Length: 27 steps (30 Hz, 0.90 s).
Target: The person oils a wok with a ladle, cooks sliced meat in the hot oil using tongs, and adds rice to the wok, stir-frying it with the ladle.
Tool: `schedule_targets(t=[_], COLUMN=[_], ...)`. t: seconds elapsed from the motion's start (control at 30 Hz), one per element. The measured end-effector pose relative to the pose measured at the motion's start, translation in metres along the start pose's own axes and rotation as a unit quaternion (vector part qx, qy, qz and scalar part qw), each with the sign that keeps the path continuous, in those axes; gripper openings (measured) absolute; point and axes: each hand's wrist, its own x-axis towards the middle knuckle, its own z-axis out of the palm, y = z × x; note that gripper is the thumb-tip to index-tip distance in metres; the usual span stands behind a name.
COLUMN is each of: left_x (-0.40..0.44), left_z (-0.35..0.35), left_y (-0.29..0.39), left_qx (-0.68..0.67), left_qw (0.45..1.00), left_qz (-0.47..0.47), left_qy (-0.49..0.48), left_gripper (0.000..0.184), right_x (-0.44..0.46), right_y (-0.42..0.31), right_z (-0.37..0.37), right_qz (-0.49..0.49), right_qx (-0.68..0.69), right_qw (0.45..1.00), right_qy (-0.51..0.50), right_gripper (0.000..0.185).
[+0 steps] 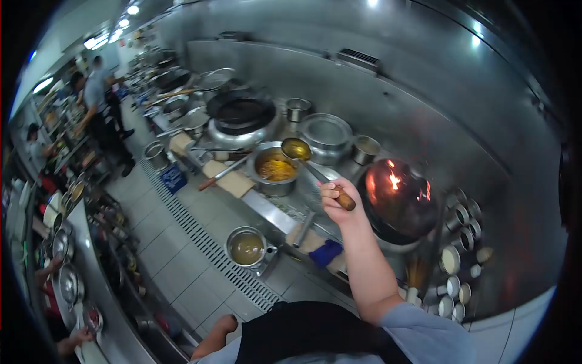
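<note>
My right hand (338, 197) is closed around the wooden handle of a metal ladle (318, 175), my arm stretched out over the stove. Yellow, oil-like liquid (296, 149) fills the ladle's bowl, which hangs above the back right rim of a metal pot (276, 187). Inside that pot is orange-yellow food (276, 170). To the right of my right hand, a large dark wok (403, 221) has flames (394, 179) showing in it. Low in the view, my left hand (225, 324) hangs near my black apron; its fingers cannot be made out, and nothing shows in it.
A pot of cloudy liquid (247, 249) stands low beside the floor grate (206, 236). Another wok (241, 112) and a lidded pot (326, 134) sit along the stove. Several seasoning containers (450, 259) are at the right. Other people (100, 97) work at the left.
</note>
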Motion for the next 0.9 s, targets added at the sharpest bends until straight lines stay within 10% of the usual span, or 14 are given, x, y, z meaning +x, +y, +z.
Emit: schedule_targets(t=[0.27,0.77,0.9], left_x=[0.043,0.043,0.041], left_z=[0.025,-0.001,0.008], left_y=[-0.009,0.106,0.108], left_qx=[0.056,0.14,0.133], left_qw=[0.997,0.99,0.991], left_qz=[0.026,0.019,0.017], left_qy=[-0.039,-0.001,-0.001], left_gripper=[0.034,0.033,0.034], right_x=[-0.147,-0.32,-0.32], right_y=[-0.045,-0.094,-0.085], right_z=[-0.016,-0.114,-0.108], right_qz=[-0.115,-0.202,-0.17], right_qx=[-0.044,-0.37,-0.277], right_qw=[0.992,0.811,0.882], right_qy=[-0.011,0.406,0.342], right_gripper=[0.03,0.004,0.005])
